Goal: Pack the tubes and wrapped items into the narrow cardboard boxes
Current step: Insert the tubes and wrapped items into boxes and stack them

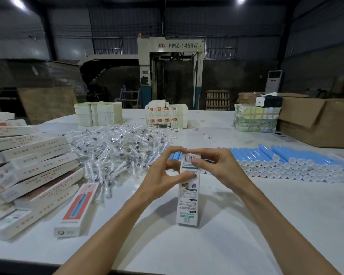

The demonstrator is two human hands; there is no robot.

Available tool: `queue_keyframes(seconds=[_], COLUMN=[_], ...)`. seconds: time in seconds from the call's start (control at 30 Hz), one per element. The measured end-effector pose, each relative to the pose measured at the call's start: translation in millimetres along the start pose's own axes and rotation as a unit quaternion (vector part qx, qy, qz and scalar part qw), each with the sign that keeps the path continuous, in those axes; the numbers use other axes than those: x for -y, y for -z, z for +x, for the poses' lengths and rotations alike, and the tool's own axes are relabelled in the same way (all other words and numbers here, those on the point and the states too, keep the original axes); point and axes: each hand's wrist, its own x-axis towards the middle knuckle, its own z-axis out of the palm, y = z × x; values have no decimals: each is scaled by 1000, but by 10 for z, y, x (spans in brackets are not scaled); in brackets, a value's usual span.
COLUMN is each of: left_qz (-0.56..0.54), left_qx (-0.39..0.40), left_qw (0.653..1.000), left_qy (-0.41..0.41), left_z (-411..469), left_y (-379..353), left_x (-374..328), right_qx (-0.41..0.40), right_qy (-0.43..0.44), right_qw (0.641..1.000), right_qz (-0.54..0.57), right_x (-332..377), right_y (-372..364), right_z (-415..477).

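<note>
Two hands: both grip the upper end of a narrow white printed cardboard box [188, 199], fingers curled round it.
Left hand [163, 173]: thumb on the near face just below the green band, fingers curled behind the top.
Right hand [216, 165]: thumb pressed beside the barcode, fingers bent over the top end.
Box: upright on its lower end on the white worktop [246, 225], midway along it and toward the near edge; whether the top flap is closed cannot be told.
Wrapped items: a loose heap of clear-wrapped small white pieces [117, 147], left of the hands and farther back.
Tubes: light blue tubes [286, 161] with white ends, stacked in rows toward the right edge, the row running behind the hands.
Other boxes: long pale cardboard boxes [32, 165] piled slantwise at the left edge; one red-faced box [77, 209] lies flat just beside them.
Far edge: stacks of flat pale cartons [97, 114]; a large brown cardboard carton [316, 120] at the far right corner.
</note>
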Motion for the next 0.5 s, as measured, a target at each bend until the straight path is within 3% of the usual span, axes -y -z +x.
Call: queue_keyframes(seconds=[0.17,0.33,0.5], left_qz=[-32,-58,-103], left_qx=[10,-1,-78], left_qw=[999,997,986], left_qy=[30,58,105], left_z=[-60,-98,-85], left_y=[-65,-107,-200], left_x=[69,61,49], right_qx=[-18,-55,-112], right_qy=[3,-42,-94], right_qw=[1000,997,989], right_qz=[-16,36,12], right_x=[-150,-240,-231], right_y=[-35,-98,-228], right_z=[-54,-53,-96])
